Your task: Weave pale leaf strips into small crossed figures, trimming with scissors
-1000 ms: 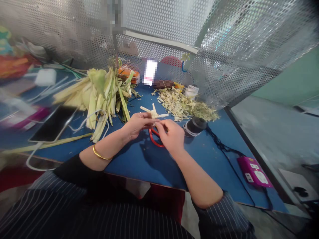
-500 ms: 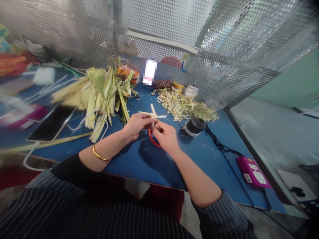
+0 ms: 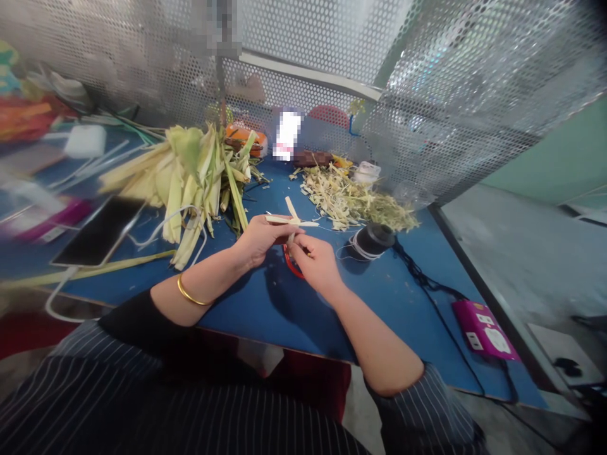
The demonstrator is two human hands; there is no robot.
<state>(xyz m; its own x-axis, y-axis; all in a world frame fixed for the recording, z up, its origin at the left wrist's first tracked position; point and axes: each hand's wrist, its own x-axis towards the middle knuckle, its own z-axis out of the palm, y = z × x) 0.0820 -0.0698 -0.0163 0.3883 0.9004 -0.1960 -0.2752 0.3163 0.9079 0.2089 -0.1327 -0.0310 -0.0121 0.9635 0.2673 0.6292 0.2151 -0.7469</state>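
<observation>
Above the blue table, my left hand point(image 3: 258, 241) is closed in a pinch on a small crossed piece of pale husk-like strips point(image 3: 293, 221). Its stiff ends stick out to the left, the right and away from me. My right hand point(image 3: 318, 258) is pinched at the lower end of that same piece, close to the left fingertips; the exact grip is partly hidden by the fingers. Beneath the right hand shows a red curved loop point(image 3: 293, 266), perhaps a scissors handle. A thin thread runs from near the piece toward a black spool point(image 3: 372, 241) at the right.
A heap of long pale-green husks point(image 3: 184, 177) lies left. Cut scraps point(image 3: 339, 196) are piled behind the hands. A phone point(image 3: 98, 231) with a white cable lies left, a purple box point(image 3: 486, 330) right. A perforated metal screen point(image 3: 308, 76) borders the blue table point(image 3: 303, 322).
The hands stay nearly in place, both still on the husk piece. Its upright strip now leans further left, and the right fingers have shifted slightly. The whole view has moved a little.
</observation>
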